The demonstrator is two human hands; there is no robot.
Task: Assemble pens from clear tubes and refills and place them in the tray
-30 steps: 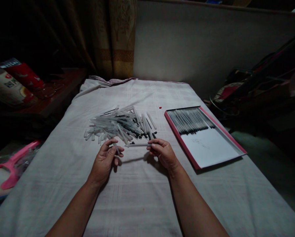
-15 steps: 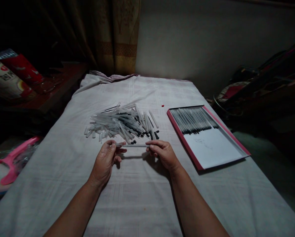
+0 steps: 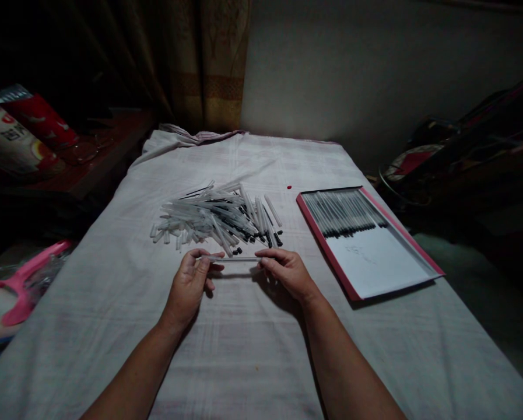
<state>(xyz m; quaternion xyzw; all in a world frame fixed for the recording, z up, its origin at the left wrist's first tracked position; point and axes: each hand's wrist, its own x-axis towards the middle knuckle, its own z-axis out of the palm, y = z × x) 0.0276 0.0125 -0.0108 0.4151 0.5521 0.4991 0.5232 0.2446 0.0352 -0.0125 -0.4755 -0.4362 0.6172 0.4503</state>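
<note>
**Pinching a slim pen [image 3: 235,259] by both ends**

Holding the slim pen nearly level, running left to right, above the middle of the cloth-covered desk [image 3: 244,361]. Gripping the left end with the left hand [image 3: 185,289] — with that grip pinched on it, thumb on the near side. Gripping the right end with the right hand [image 3: 287,273], likewise with the grip pinched, thumb and fingertips close together. Leaving the middle of the slim pen bare between the two. Cannot tell how much of either end lies hidden behind the fingers.

Just beyond the hands, facing a loose pile of translucent tubes [image 3: 209,213], mixed with dark slender pieces and pointing many ways. At the near edge of that pile, close to the slim pen, showing a few small black pieces [image 3: 237,251]. Farther off and to the right, showing a tiny red piece [image 3: 289,187] on the cloth.

To the right, well apart from the hands, resting on the desk in a shallow pink-sided box [image 3: 353,286] — a close row of similar pens [image 3: 340,213], laid side by side in the far half with dark ends toward the near side.

Beyond the left edge, showing a red package [image 3: 46,119] and, nearer, a pink curved object [image 3: 36,268]. Past the far edge, backed by a patterned curtain [image 3: 221,105].
</note>
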